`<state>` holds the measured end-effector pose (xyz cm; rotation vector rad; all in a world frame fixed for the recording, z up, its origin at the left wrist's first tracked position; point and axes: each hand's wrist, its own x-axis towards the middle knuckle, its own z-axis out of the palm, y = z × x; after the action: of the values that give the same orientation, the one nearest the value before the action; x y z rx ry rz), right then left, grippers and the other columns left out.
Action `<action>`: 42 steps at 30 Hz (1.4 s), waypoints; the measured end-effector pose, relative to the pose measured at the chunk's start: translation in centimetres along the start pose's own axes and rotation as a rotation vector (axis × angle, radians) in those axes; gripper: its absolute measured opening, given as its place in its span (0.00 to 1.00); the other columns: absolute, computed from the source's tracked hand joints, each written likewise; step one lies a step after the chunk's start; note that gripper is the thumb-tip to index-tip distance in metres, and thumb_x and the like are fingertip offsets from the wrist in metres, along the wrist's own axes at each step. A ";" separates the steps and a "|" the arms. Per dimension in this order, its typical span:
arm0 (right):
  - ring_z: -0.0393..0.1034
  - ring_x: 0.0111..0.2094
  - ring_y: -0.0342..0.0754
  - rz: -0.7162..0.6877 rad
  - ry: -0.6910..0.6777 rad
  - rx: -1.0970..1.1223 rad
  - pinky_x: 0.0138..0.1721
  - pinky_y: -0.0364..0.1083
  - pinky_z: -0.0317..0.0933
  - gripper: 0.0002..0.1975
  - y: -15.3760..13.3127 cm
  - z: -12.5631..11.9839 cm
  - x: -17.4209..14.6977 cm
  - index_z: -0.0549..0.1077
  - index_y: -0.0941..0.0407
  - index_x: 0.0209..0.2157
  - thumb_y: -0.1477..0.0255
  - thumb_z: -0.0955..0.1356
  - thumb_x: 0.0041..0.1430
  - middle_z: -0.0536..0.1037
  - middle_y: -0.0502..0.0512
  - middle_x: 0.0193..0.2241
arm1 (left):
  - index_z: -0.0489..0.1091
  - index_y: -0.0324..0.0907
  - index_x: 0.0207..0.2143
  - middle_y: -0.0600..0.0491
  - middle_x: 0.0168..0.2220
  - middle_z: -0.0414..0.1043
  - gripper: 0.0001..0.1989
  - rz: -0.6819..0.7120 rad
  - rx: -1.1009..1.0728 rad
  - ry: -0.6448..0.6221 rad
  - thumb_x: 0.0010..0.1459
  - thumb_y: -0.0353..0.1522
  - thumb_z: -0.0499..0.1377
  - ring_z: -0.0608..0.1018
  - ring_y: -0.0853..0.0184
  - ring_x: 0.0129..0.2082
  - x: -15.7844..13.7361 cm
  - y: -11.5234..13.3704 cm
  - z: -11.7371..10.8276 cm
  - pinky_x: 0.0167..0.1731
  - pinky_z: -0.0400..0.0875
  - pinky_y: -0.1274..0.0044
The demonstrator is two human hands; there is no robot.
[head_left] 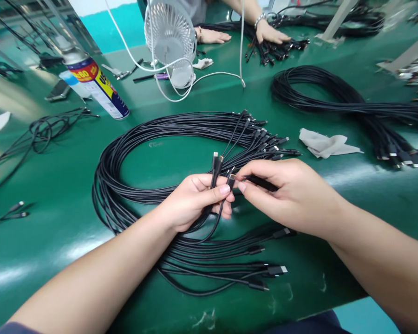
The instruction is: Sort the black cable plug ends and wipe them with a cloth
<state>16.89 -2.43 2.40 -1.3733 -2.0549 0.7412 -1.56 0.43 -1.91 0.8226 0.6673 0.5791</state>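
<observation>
A large loop of several black USB cables (132,153) lies on the green table (55,260). My left hand (195,202) grips a few cable ends, their connectors (216,162) pointing up above my fingers. My right hand (292,192) pinches another black connector (231,178) at its fingertips, touching the ends held by my left hand. More plug ends (268,271) fan out on the table below my hands, and others (271,139) lie above them.
A spray can (97,86) stands at the back left beside a phone (57,90). A small white fan (170,37) sits at the back centre. A white cloth (325,144) and another cable bundle (334,99) lie right. Another person's hands (270,33) handle cables at the far edge.
</observation>
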 end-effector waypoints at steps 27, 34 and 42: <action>0.71 0.27 0.43 -0.030 0.156 -0.029 0.29 0.42 0.63 0.08 0.7 0.3 0.5 0.72 0.55 0.37 0.73 0.61 0.64 0.78 0.51 0.29 | 0.71 0.36 0.28 0.54 0.19 0.75 0.14 -0.004 0.089 0.132 0.43 0.34 0.72 0.78 0.71 0.20 0.0 0.1 1.0 0.22 0.69 0.84; 0.74 0.31 0.47 -0.290 0.168 -0.611 0.28 0.44 0.61 0.11 0.8 0.9 -0.8 0.73 0.59 0.38 0.79 0.60 0.61 0.79 0.55 0.32 | 0.71 0.36 0.28 0.55 0.20 0.75 0.16 0.000 0.058 0.180 0.39 0.32 0.73 0.78 0.71 0.21 0.1 -0.1 1.0 0.23 0.71 0.83; 0.73 0.28 0.48 -0.340 0.163 -0.755 0.25 0.46 0.57 0.11 0.3 1.6 -1.1 0.75 0.62 0.38 0.80 0.62 0.59 0.78 0.56 0.29 | 0.69 0.36 0.26 0.55 0.20 0.75 0.15 0.019 0.051 0.199 0.41 0.32 0.72 0.78 0.72 0.21 0.1 -0.2 1.3 0.24 0.73 0.82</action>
<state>16.30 -3.62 0.89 -1.3164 -2.4466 -0.3258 -0.56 -0.20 -1.42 0.8257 0.8593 0.6688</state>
